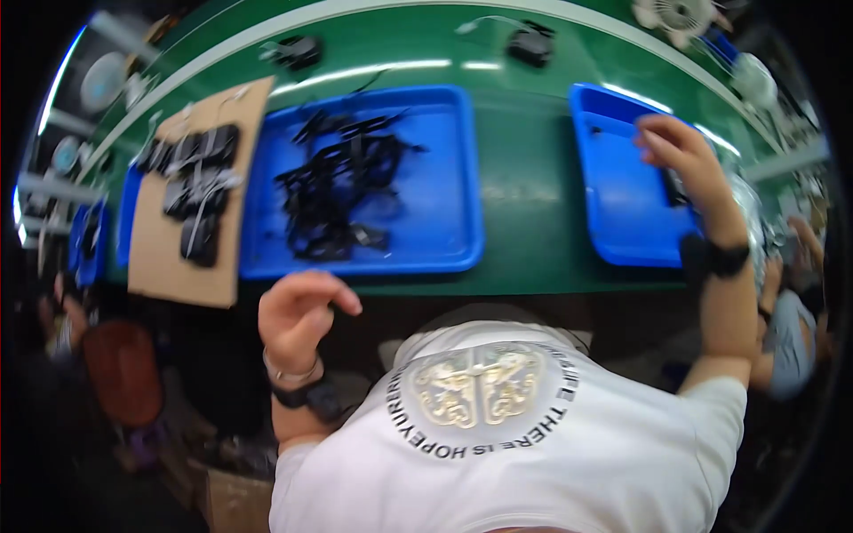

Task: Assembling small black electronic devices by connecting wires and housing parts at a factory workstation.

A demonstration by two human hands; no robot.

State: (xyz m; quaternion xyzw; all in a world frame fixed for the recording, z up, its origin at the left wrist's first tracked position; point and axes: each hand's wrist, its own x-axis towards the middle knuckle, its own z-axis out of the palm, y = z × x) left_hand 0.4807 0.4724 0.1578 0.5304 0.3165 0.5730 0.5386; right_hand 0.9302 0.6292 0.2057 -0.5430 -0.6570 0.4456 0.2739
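Head view: green workbench [524, 204] bearing blue trays [444, 178].

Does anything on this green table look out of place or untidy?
Nothing looks spilled or damaged. The black cables lie in a tangled heap inside the middle blue tray. The cardboard sheet sits askew, overhanging the table's near edge. The right hand reaches into the other blue tray.

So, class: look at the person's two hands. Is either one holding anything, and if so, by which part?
The left hand is loosely curled in front of the table edge and holds nothing. The right hand reaches into the smaller blue tray; whether it grips anything there cannot be told.
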